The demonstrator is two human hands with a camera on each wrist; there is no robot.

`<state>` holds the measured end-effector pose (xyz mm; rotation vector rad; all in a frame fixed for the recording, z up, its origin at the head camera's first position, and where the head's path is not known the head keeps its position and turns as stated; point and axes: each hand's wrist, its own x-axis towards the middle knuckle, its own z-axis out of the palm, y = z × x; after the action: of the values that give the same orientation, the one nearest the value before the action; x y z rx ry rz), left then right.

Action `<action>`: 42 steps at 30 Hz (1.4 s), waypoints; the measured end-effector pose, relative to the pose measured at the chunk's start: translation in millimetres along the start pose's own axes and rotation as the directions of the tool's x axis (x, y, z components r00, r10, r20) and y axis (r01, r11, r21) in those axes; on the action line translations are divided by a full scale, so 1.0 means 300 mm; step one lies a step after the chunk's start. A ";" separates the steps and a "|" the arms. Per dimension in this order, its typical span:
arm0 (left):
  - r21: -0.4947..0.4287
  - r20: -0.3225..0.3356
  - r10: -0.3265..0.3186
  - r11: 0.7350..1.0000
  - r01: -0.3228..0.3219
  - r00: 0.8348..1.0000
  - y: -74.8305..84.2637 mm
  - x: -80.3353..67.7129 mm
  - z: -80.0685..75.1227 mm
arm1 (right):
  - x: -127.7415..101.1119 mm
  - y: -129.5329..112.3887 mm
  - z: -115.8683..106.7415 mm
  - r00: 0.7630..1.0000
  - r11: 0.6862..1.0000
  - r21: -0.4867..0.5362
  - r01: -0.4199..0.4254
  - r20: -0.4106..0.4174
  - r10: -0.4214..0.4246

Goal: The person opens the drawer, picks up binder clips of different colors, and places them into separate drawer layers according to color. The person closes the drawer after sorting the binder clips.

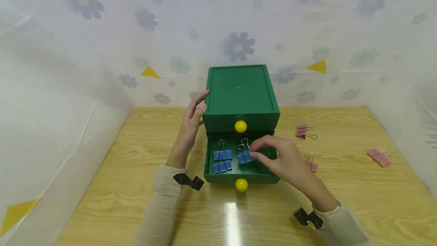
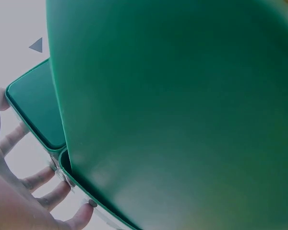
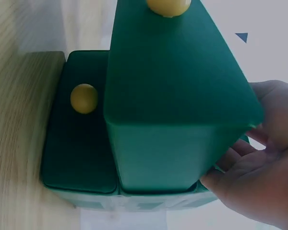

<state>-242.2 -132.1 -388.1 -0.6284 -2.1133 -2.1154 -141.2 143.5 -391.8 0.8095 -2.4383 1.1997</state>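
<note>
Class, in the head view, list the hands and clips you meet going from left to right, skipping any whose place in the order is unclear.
Left hand → pair of blue clips → blue clip in the right fingers → right hand → farthest-right pink clip.

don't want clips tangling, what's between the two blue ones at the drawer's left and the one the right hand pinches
The head view shows only bare green drawer floor between the two blue clips and the pinched clip in the right hand.

Clips (image 1: 218,155) in lower drawer (image 1: 259,178), other clips (image 1: 301,131) rightward
</note>
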 end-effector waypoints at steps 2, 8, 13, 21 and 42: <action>0.002 0.001 0.003 1.000 -0.003 1.000 0.003 0.002 0.000 | 0.009 -0.003 0.004 1.000 1.000 -0.008 0.001 0.021 -0.001; -0.004 0.004 0.011 1.000 -0.011 1.000 0.004 0.009 0.004 | 0.034 -0.009 0.022 0.993 0.993 -0.114 -0.005 0.113 0.018; -0.012 0.009 0.016 1.000 -0.016 1.000 0.001 0.015 0.006 | 0.041 -0.007 0.038 0.988 0.982 -0.188 0.002 0.151 0.027; -0.007 0.007 0.007 1.000 -0.007 1.000 -0.001 0.013 0.007 | 0.040 -0.003 0.050 0.982 0.974 -0.224 0.021 0.186 0.021; 0.004 -0.009 0.015 1.000 -0.015 1.000 -0.004 0.003 -0.002 | 0.000 -0.038 0.008 0.998 0.994 -0.108 0.008 0.058 -0.001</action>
<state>-243.4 -132.4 -388.8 -0.6307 -2.1006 -2.1024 -134.4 136.1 -386.1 0.8287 -2.5219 1.0459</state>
